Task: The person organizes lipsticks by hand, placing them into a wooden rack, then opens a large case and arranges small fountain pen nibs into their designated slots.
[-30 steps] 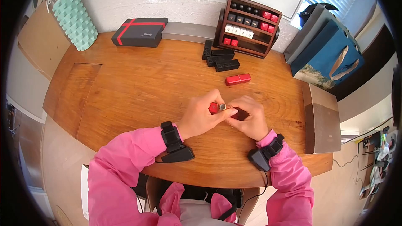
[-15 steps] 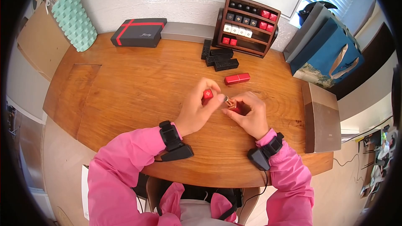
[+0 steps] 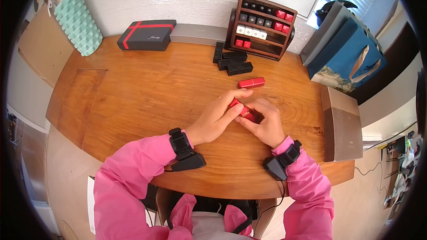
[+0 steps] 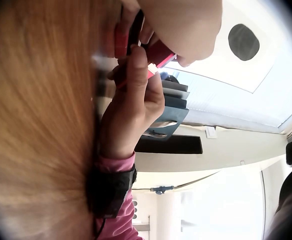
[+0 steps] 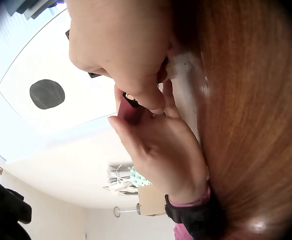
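My left hand point(image 3: 208, 123) holds a red lipstick cap point(image 5: 130, 114), its thumb pressed along the side and the fingers stretched out beyond. In my right hand point(image 3: 269, 122), the thumb and fingers pinch a red lipstick base point(image 3: 251, 118). Cap and base meet end to end between the hands, with a bit of gold trim showing at the join in the head view. Both hands are low over the wooden table point(image 3: 147, 102). Just beyond them lies another red lipstick point(image 3: 251, 82), whole and on its side.
Several black oblong cases point(image 3: 239, 68) lie in a loose pile before a wooden rack point(image 3: 284, 46) of black, white and red lipsticks. A dark box with red ribbon point(image 3: 149, 35) is at the back left, a brown box point(image 3: 344, 129) at the right, a blue paper bag point(image 3: 342, 58) behind.
The left hand has moved right and brought the cap to the base in the right hand. The gold lattice visible half a second ago is now mostly covered. The right hand has barely moved.
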Demonstrator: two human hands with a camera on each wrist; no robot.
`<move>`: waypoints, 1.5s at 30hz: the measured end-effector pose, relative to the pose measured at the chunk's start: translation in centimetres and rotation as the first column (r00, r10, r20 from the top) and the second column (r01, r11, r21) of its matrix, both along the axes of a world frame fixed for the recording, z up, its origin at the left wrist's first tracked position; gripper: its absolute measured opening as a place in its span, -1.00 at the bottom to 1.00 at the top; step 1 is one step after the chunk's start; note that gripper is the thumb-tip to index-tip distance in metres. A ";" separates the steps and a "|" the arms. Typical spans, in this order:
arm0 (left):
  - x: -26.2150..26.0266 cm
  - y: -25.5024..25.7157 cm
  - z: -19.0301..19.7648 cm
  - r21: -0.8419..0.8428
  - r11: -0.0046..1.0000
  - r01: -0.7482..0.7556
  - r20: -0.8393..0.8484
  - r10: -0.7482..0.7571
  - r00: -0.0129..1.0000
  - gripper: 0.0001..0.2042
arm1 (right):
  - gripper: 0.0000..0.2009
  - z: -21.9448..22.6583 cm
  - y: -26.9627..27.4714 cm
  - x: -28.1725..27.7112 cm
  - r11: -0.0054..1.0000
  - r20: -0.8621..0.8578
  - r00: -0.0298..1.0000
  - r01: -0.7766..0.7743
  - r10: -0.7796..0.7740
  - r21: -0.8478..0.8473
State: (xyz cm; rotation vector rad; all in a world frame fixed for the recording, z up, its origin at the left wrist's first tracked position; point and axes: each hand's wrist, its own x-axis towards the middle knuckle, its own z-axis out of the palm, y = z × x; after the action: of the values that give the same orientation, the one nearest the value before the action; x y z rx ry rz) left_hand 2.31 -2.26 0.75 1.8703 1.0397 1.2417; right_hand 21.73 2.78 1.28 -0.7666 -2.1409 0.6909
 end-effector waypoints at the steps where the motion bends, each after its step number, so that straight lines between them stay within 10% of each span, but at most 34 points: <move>1: 0.0 -0.1 0.0 0.000 1.000 0.001 0.000 -0.001 1.000 -0.61 | -0.72 0.1 0.0 0.0 1.000 0.003 1.000 -0.010 0.010 0.009; 24: -0.2 -0.7 0.5 -0.010 0.998 -0.065 -0.171 0.062 0.983 -0.50 | -0.71 0.1 0.2 0.5 0.990 0.068 0.988 -0.140 0.139 0.023; 31: 0.2 1.6 0.0 0.124 0.975 -0.184 -0.081 0.194 0.978 -0.60 | -0.78 0.1 0.3 0.1 0.993 -0.112 0.986 0.117 -0.120 -0.034; 36: 0.6 4.2 -0.5 0.369 0.912 -0.178 -0.350 0.314 0.883 -0.60 | -0.77 0.7 0.1 0.1 0.968 -0.040 0.981 0.180 -0.190 -0.177; 45: 0.0 3.9 -1.8 0.115 0.949 -0.293 -0.200 0.311 0.929 -0.86 | -0.68 -0.5 0.8 0.5 0.972 -0.015 0.974 0.224 -0.226 -0.068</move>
State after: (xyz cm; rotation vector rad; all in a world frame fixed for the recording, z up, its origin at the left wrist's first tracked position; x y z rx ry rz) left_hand 2.32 1.60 -1.10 1.9960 1.4601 1.2875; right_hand 22.23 3.57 0.81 -1.0141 -1.9796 0.6487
